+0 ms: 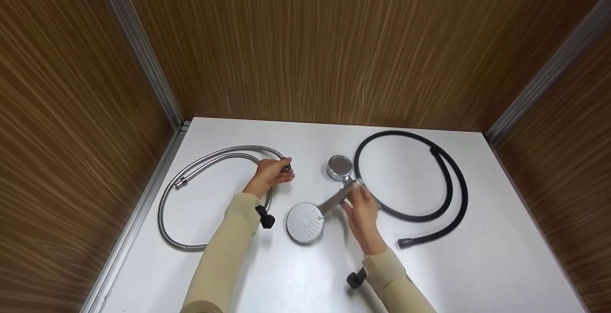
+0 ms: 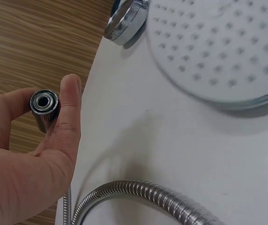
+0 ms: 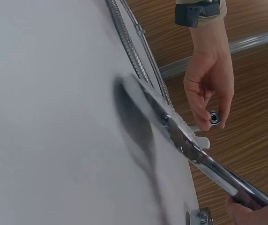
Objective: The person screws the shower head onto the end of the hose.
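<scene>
In the head view my left hand (image 1: 269,175) pinches one end of a silver metal shower hose (image 1: 168,193). The left wrist view shows that hose's round end fitting (image 2: 44,102) between thumb and fingers, its hollow opening facing the camera. My right hand (image 1: 363,210) grips the handle of a large shower head (image 1: 304,223) near the handle's end. Its white nozzle face is turned up, and its shadow falls on the table in the right wrist view. A smaller chrome shower head (image 1: 339,166) lies just beyond my right hand.
A black shower hose (image 1: 464,193) lies coiled on the right of the white table (image 1: 496,265). Wood-grain panels (image 1: 305,50) enclose the back and both sides, with metal rails (image 1: 148,60) at the corners. The silver hose's other end (image 1: 180,182) lies at the left.
</scene>
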Demonstrator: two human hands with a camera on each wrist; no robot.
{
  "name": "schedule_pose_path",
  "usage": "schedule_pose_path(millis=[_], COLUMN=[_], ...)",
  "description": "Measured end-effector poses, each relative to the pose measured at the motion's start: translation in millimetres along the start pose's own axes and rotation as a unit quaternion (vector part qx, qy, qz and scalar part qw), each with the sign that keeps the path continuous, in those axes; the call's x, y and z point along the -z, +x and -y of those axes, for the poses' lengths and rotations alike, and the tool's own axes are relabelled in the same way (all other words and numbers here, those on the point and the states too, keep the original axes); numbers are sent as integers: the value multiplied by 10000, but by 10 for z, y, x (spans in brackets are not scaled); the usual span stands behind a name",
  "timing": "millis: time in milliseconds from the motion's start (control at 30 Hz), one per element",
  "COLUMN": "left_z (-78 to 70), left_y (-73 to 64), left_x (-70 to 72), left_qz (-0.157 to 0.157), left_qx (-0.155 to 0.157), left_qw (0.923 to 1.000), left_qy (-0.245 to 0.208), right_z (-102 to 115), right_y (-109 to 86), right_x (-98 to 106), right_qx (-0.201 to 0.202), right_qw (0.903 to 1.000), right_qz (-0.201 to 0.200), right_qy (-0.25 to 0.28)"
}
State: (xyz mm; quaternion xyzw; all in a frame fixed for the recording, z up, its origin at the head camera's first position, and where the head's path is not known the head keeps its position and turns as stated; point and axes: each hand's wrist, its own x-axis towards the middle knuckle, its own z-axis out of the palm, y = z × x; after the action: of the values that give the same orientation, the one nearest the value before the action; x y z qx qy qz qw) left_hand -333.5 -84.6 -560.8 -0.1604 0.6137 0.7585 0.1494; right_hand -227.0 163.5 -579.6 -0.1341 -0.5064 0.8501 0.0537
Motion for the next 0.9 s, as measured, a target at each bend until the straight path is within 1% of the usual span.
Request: schedule_pose_path(millis=[200,467,600,733,833,900], left_z=[-9,11,7,10,28,39], left_y=[-34,-52,-65,-89,-107,-115], left_x=[-10,-40,-56,-59,-54,-53], left_qz=[37,51,64,127,170,183], left_qx=[35,77,86,101,139,150], left_qw=[10000,9999,9999,9998,9996,9995], left_qy=[37,55,87,134,186,211], right_z=[-65,-140,-157,-198,-238,-256], right_y=[-48,-77,-42,-13,-11,-16], right_x=[-116,-365,-484,-583,-638,-672], right_qx=[-223,-501,-549,-649,-767,-864], right_qw=[9963,9874,9815,9734,9678,9655], right_qz=[451,769,1031,1259,1475,1621], right_qy=[-699,-1286,-1518,-1799,-1890,-1846])
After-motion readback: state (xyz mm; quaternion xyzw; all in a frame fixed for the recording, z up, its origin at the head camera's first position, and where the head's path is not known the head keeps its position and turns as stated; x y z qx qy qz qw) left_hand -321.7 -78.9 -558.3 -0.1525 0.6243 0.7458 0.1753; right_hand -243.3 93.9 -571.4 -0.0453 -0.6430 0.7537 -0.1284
